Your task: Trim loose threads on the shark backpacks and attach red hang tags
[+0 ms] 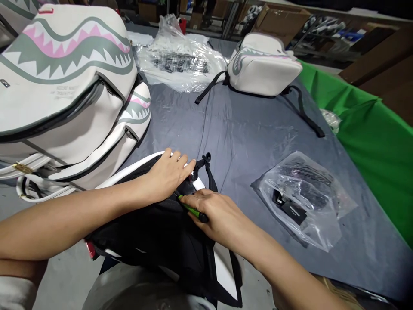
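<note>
A black and white backpack lies partly on the table edge and partly over my lap, black side up. My left hand is closed over its white-trimmed edge, pressing the fabric down. Close beside it, my right hand grips a slim tool with a green and black handle. The tool's tip points at the black fabric just below my left hand, and its working end is hidden. A black strap with a small loop sticks up past the fingertips.
White backpacks with shark-mouth prints are stacked at the left. A smaller white bag with black straps stands at the back. Clear plastic bags with black items lie at the right and far side. Green cloth borders the right edge.
</note>
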A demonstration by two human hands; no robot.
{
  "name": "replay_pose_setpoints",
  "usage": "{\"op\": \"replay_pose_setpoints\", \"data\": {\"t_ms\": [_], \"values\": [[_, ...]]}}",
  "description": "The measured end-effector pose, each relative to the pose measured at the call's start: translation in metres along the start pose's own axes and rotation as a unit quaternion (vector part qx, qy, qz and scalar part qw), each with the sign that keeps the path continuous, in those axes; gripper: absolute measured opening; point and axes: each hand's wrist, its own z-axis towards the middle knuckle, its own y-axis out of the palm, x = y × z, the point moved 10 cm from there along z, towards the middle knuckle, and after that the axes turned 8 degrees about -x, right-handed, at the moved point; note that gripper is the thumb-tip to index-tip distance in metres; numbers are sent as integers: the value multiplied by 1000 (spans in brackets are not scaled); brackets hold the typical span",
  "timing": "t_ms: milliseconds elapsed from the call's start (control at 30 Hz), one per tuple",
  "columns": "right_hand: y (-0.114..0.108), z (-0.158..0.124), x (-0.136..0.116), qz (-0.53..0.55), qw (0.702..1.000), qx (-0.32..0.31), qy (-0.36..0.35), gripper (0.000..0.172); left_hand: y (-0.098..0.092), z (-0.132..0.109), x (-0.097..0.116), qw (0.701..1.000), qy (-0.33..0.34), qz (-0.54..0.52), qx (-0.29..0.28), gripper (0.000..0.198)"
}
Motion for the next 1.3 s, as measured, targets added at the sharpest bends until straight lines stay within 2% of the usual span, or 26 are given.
{"op": "replay_pose_setpoints", "data": {"t_ms": [300,467,633,867,1067,1200,1300], "values": [[2,0,6,28,998,28,40,16,1,-3,0,1000,-1,1,28,66],[5,-3,5,60,994,80,37,25,0,-4,0,1000,-1,4,30,65],[3,-11,7,119,978,165,37,21,-1,-5,-1,1000,-6,4,27,64],[4,-13,7,137,961,235,58,20,2,-3,-2,1000,-12,0,25,61],[4,-11,6,139,967,205,63,23,3,-2,-3,1000,-15,-9,18,61],[6,-8,7,134,978,147,66,28,3,-2,-3,1000,-15,-15,22,59],[3,-8,7,140,980,132,49,33,3,-2,-4,999,-17,-21,24,60]]}}
